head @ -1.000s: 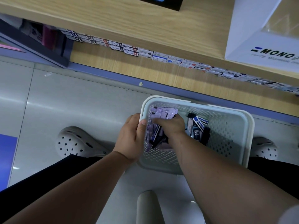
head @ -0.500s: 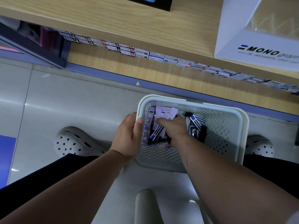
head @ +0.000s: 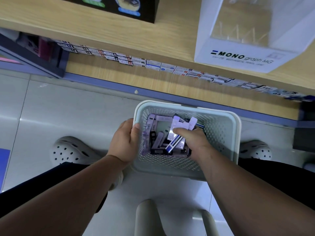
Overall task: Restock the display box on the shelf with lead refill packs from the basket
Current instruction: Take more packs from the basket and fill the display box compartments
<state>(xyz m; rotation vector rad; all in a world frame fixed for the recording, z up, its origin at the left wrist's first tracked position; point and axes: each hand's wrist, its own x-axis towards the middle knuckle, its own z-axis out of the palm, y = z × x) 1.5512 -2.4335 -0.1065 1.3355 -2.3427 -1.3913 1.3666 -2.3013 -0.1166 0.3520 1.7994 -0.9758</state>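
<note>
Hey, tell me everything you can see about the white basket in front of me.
The basket is pale plastic, rectangular with rounded corners, a smooth thick rim and perforated walls. It sits upright, open-topped, low before the shelf; what supports it is hidden. The left hand grips its left rim, thumb inside. The right hand reaches in, holding lead refill packs from the loose pile inside.

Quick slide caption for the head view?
Left hand grips the basket rim while the right hand holds several lead refill packs inside it.
</note>
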